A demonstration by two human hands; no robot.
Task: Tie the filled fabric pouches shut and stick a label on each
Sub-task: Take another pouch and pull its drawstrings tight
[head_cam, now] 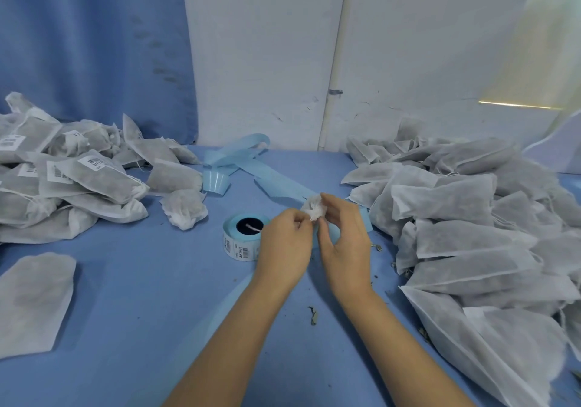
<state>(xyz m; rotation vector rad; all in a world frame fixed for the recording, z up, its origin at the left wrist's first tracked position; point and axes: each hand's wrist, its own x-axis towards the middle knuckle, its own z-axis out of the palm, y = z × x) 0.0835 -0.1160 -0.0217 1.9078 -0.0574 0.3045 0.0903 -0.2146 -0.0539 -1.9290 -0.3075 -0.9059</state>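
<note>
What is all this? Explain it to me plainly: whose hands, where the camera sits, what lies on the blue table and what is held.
There is no machine: a person works with bare hands. The single picture comes from a camera worn on their head, looking forward and down. The left hand and right hand both pinch a bunch of white fabric, likely a pouch's neck; the rest is hidden. On the blue table lie a roll of barcode labels beside the left hand, a pile of labelled pouches at left, a pile of unlabelled pouches at right, and a loose blue backing strip towards the wall.
</note>
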